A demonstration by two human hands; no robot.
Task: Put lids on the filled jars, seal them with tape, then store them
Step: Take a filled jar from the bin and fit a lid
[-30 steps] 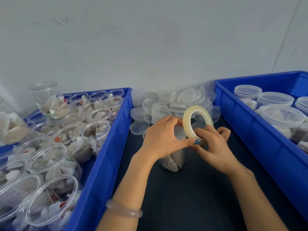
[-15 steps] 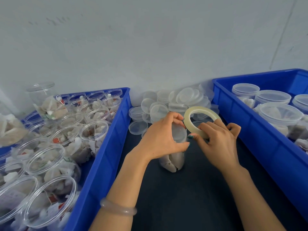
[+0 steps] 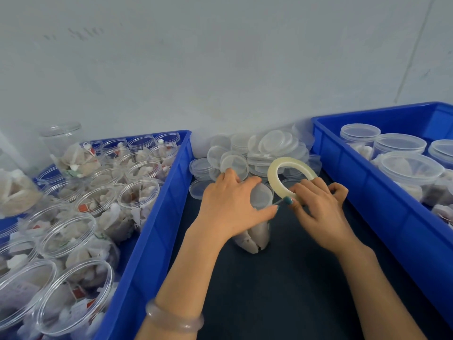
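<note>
A clear filled jar (image 3: 255, 235) with a lid (image 3: 261, 196) on it stands on the dark table between two blue bins. My left hand (image 3: 230, 207) is wrapped round the jar's top, thumb along the rim. My right hand (image 3: 318, 212) pinches a pale roll of clear tape (image 3: 274, 177) just right of the lid. A short strip of tape stretches from the roll to the jar's rim near my left thumb.
The left blue bin (image 3: 157, 231) is packed with open filled jars (image 3: 137, 195). The right blue bin (image 3: 382, 207) holds lidded jars (image 3: 411, 168). A heap of loose clear lids (image 3: 269, 148) lies against the wall behind my hands. The dark tabletop (image 3: 282, 290) runs toward me.
Both hands have dropped toward the jar's rim. The tape roll has tipped flatter and lower, and a strip now runs from it to the lid edge.
</note>
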